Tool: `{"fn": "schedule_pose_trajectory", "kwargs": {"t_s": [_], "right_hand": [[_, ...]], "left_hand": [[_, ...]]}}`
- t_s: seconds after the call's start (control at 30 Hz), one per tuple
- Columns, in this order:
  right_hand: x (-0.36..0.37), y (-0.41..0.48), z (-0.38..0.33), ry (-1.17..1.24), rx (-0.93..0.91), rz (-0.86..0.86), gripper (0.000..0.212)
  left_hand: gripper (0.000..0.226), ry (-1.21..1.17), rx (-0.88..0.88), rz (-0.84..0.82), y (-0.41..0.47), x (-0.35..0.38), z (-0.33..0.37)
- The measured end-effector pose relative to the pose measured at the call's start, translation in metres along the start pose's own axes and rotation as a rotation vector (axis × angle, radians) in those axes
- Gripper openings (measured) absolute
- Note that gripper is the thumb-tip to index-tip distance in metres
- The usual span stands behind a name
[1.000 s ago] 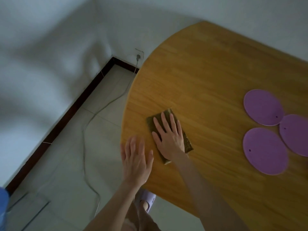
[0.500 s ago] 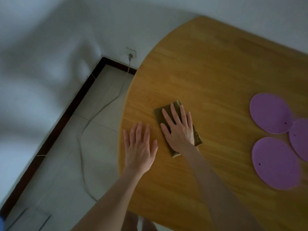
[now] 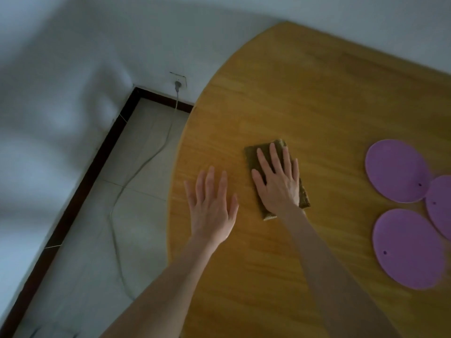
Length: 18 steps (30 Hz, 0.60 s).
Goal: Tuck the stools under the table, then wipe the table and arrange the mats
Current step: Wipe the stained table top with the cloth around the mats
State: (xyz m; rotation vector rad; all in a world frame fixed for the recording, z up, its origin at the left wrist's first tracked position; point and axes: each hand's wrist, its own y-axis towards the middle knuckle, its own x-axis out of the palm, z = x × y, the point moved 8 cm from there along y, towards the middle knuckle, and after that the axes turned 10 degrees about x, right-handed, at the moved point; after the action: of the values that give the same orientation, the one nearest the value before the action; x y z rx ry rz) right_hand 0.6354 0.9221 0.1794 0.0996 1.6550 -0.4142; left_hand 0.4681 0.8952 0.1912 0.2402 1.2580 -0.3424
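On my remote feed, L to R: a grey cable (image 3: 136,172) trails over the tiled floor (image 3: 80,240) from a wall socket (image 3: 178,82). Left hand (image 3: 212,211) is flat near the wooden table (image 3: 305,93)'s curved edge, fingers straight, slightly spread, holding nothing; can't tell if it touches. Just beside it, right hand (image 3: 278,184) presses an olive cloth (image 3: 252,154) onto the tabletop — fingers straight, fairly close. Well apart at right are 3 round purple mats — far mat (image 3: 396,170), near mat (image 3: 408,248), and edge mat (image 3: 440,206), which is cut off by the frame.
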Motion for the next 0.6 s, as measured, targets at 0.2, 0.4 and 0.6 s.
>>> {"fn": "schedule_pose_trajectory", "kwargs": {"t_s": [0.2, 0.4, 0.6], "right_hand": [[-0.012, 0.065, -0.01, 0.038, 0.139, 0.01, 0.059], [-0.01, 0.055, -0.055, -0.008, -0.184, 0.004, 0.058], [-0.019, 0.092, -0.028, 0.023, 0.012, -0.01, 0.057]], "left_hand": [[0.064, 0.002, 0.007, -0.069, 0.031, 0.007, -0.014], [0.063, 0.055, 0.019, -0.09, 0.03, 0.012, -0.015], [0.064, 0.075, 0.014, -0.127, 0.03, 0.014, -0.017]]}}
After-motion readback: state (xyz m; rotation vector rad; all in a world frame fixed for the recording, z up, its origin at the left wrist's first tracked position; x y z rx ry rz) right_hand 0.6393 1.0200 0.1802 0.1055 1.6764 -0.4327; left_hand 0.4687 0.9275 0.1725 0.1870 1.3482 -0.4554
